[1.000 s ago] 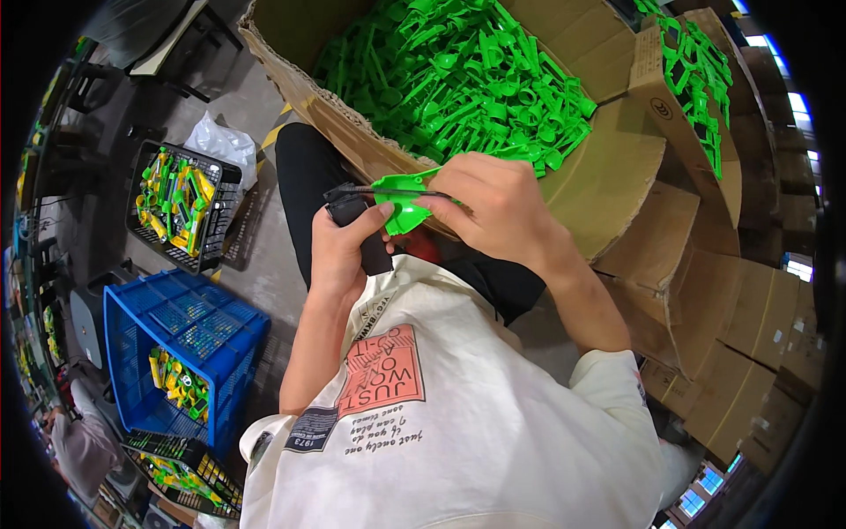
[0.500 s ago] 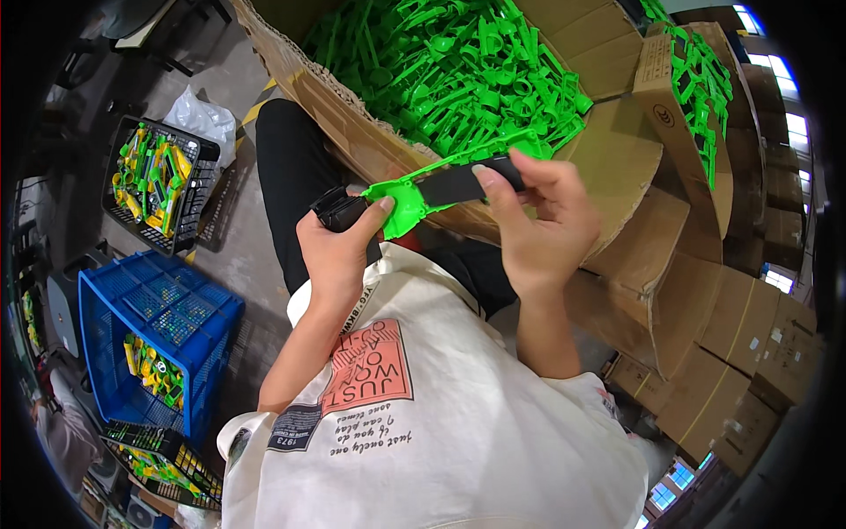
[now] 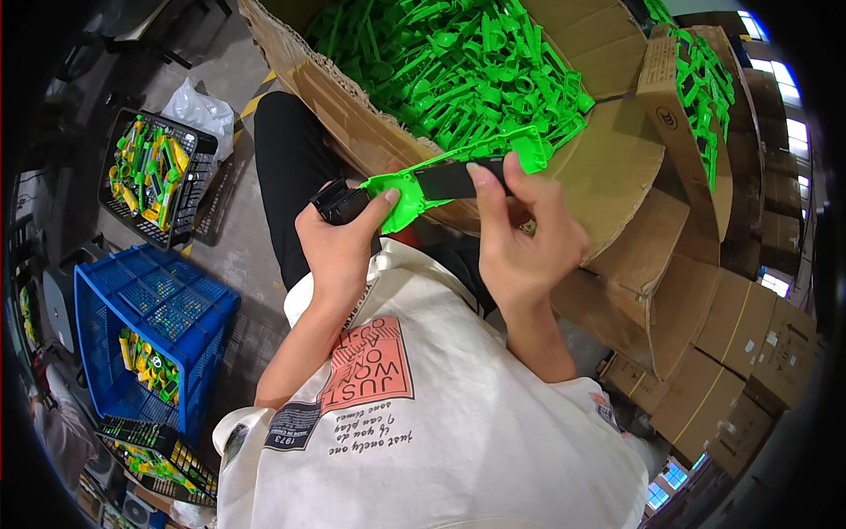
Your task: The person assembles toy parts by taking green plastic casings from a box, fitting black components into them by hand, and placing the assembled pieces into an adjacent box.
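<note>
Between my hands, above the near edge of a large carton, is a long green plastic part [image 3: 407,204] with a wide, hollowed left end. My left hand [image 3: 342,242] is closed on that end, its thumb pressed on the inside. A black ribbed piece [image 3: 338,203] sticks out past the left fingers. Lying along the green part is a flat black strip [image 3: 445,182]. My right hand [image 3: 533,225] pinches the strip's right end between thumb and fingers, close to the green part's squared far end. How the strip and green part join is hidden.
The open carton [image 3: 352,115] ahead holds a heap of green plastic parts [image 3: 458,75]. On the left floor stand a black crate [image 3: 203,172] and a blue crate [image 3: 211,309], both with yellow and green pieces. Stacked cartons [image 3: 731,353] stand at right.
My right hand has shifted slightly left with the black strip's end. More of the green part's squared far end now shows beyond its fingers. My left hand keeps its hold.
</note>
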`<state>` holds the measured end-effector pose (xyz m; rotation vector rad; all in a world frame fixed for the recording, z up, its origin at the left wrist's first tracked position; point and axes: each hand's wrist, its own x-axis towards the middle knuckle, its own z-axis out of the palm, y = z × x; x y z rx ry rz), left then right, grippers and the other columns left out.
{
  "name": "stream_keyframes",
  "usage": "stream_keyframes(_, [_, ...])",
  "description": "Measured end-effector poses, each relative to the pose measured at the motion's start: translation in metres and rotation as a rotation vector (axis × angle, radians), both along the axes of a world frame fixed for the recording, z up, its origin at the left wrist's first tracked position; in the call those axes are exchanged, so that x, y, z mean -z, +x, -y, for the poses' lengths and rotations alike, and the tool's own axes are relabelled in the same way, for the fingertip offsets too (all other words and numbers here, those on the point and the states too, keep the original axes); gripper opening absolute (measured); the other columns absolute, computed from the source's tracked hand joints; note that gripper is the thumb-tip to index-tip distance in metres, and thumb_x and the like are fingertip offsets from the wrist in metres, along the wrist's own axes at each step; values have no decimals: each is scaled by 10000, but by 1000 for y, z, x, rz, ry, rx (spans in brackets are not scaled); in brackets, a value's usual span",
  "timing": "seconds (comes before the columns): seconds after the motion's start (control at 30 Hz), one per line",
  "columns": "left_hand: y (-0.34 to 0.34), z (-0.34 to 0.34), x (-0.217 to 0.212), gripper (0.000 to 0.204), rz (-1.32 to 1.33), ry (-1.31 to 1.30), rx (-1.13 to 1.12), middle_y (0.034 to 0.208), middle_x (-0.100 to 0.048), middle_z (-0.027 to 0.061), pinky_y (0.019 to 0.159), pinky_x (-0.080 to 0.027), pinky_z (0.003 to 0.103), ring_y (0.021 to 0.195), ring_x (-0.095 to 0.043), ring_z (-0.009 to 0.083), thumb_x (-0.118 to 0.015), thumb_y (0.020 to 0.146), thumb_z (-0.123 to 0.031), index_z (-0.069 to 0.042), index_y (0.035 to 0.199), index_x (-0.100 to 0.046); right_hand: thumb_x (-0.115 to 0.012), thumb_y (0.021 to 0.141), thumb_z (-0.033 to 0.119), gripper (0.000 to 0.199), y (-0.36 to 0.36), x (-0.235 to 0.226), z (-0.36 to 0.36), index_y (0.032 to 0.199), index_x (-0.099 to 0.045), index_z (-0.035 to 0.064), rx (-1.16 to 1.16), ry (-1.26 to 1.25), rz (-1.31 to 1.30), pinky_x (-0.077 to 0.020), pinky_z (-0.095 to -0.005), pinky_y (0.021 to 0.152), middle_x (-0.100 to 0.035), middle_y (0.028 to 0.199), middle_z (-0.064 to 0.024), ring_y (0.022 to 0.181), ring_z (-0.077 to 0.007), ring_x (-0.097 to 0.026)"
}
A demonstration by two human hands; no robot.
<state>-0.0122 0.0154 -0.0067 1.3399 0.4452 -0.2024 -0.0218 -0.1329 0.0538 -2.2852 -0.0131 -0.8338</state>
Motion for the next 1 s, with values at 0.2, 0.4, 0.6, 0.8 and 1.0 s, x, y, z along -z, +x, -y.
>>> stream_keyframes(0.2, [-2, 6, -1, 184, 57, 53, -44, 616, -549, -37, 477, -346, 189, 518, -458, 25, -779, 741, -70, -17, 735, -604, -734, 809, 24, 169, 13, 25, 24, 916, -625, -50, 111, 314, -291, -264, -173, 430, -558, 633, 40, 501, 23, -336])
stream_keyframes(0.4, [1, 5, 1, 191, 105, 78, -65, 621, -553, -30, 464, -343, 191, 512, -452, 25, -790, 736, -79, -21, 736, -608, -751, 782, 40, 143, 15, 18, 21, 873, -662, -25, 136, 54, -251, -278, -191, 419, -574, 605, 34, 468, 15, -324])
stream_keyframes(0.6, [3, -6, 4, 170, 41, 59, -74, 627, -558, -36, 482, -351, 183, 526, -458, 19, -780, 747, -65, -20, 745, -616, -789, 740, 84, 187, 5, 19, 26, 874, -685, 4, 55, -161, -22, -369, -226, 465, -617, 652, -19, 464, -61, -417])
stream_keyframes(0.8, [0, -11, 4, 175, 123, 102, -31, 623, -553, -42, 496, -351, 184, 548, -458, 17, -783, 744, -69, -23, 731, -615, -824, 676, 255, 366, 23, -26, 43, 959, -690, 65, 96, -388, -396, -443, -301, 544, -606, 728, -74, 585, -199, -546])
stream_keyframes(1.0, [3, -13, 1, 184, 167, 165, -4, 619, -544, -47, 507, -350, 192, 558, -446, 18, -783, 741, -76, -22, 719, -609, -833, 659, 308, 393, 69, -36, 79, 722, -587, 9, -278, -271, -979, -299, -292, 481, -391, 564, -7, 524, -99, -371])
